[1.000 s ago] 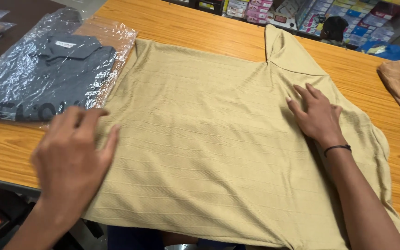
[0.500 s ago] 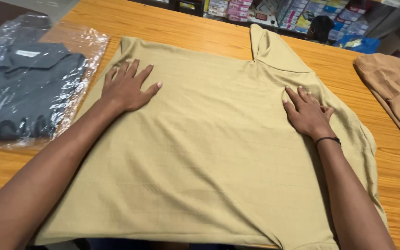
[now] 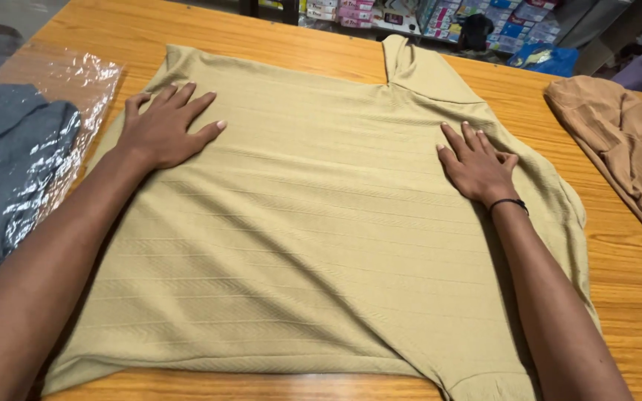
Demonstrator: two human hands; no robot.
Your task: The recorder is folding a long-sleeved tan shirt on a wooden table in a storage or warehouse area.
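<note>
With our left hand [image 3: 163, 132] and right hand [image 3: 478, 169] pressed flat and unclenched on the beige ribbed knit shirt [image 3: 321, 230] spread between them on the wooden desk [image 3: 633, 282], we judge uneven pressure could bunch the fabric into creases.

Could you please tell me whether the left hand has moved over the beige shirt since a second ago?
Yes. The left hand moved from the shirt's near left edge up the beige shirt toward its far left corner.
</note>
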